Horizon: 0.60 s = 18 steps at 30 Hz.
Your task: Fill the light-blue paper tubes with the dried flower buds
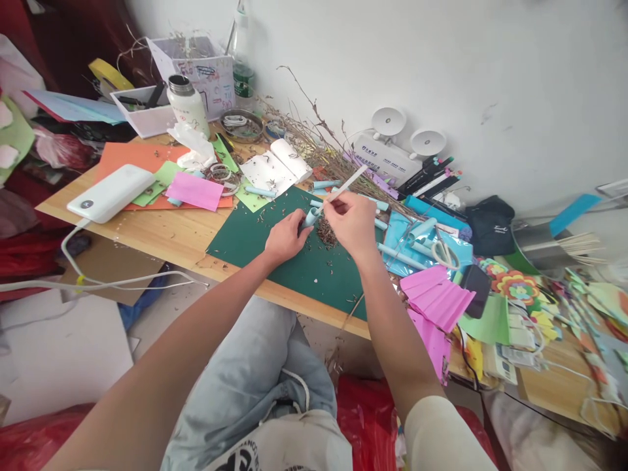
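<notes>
My left hand [287, 237] is closed around a short light-blue tube [311, 216], which looks like rolled paper. Between the fingers of my right hand [352, 219] is a thin, flat white strip [352, 180], held at a slant. Its lower end is at or near the tube's opening; I cannot tell whether it is inside. Under my hands, a heap of brown dried plant bits [326, 235] lies on the dark green mat [245, 237], with loose crumbs scattered around it. More light-blue tubes [400, 256] lie to the right.
Dry twigs [318, 154] lie along the wall. At the left are a white power bank [110, 193] with a cable, a pink paper [196, 190] and a white bottle [189, 108]. Folded magenta paper [436, 294] and a dark phone-like object [475, 288] sit at the right.
</notes>
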### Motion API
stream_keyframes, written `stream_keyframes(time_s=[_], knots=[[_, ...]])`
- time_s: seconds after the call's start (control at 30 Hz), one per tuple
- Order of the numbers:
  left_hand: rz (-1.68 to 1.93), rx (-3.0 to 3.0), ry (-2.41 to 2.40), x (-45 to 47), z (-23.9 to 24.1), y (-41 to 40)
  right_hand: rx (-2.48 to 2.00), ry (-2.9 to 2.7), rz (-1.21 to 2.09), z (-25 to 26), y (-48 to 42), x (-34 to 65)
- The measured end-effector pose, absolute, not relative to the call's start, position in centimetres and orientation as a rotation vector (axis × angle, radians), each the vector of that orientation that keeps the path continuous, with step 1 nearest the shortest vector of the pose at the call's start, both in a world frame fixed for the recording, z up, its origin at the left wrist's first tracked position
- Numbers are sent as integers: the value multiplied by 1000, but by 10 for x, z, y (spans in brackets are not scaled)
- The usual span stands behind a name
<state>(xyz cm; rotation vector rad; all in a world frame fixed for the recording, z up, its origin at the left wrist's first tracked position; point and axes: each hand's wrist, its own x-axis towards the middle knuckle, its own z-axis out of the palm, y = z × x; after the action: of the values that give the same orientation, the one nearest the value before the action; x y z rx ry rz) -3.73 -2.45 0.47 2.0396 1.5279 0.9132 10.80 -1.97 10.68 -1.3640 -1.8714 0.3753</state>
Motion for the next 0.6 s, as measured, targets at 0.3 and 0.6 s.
stream_keyframes(time_s=[0.3,0.6], knots=[[918,2115,1526,-38,3,-24,-1274,-1897,509,108,-19,109],[886,2133,1547,-38,3,-24,-1319,-1923,475,105,-19,110]])
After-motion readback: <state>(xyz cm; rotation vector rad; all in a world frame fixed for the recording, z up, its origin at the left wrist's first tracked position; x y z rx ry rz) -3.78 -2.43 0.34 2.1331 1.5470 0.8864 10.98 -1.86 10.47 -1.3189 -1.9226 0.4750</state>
